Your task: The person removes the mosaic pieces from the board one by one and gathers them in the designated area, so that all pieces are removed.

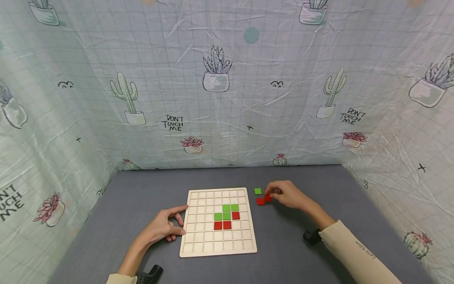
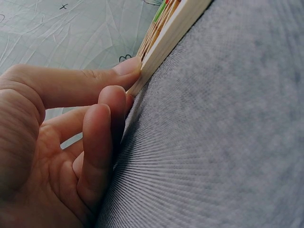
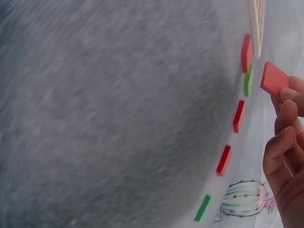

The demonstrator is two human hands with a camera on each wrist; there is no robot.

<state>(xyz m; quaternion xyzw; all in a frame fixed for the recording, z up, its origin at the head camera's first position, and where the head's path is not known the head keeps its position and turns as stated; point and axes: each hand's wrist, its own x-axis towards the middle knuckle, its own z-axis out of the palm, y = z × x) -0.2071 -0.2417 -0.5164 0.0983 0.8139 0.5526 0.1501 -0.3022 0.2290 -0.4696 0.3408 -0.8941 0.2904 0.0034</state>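
Note:
A pale wooden grid board point(image 1: 202, 236) lies on the grey table, with several green tiles point(image 1: 226, 216) and red tiles point(image 1: 227, 225) set in squares near its middle. At the board's left edge is my left hand point(image 1: 161, 227); its index finger and thumb, set apart, touch that edge. The left wrist view shows the thumb point(image 2: 126, 67) against the board's wooden side point(image 2: 168, 40), other fingers bent below it. My right hand point(image 1: 289, 194), right of the board, pinches a red tile point(image 3: 274, 78) between thumb and fingers.
Beside the board's upper right lie a loose green tile point(image 1: 257, 191) and a loose red tile point(image 1: 260, 201). Several tiles line up in the right wrist view, among them another green one point(image 3: 203, 208). A patterned cloth point(image 1: 248, 98) hangs behind the table point(image 1: 149, 185).

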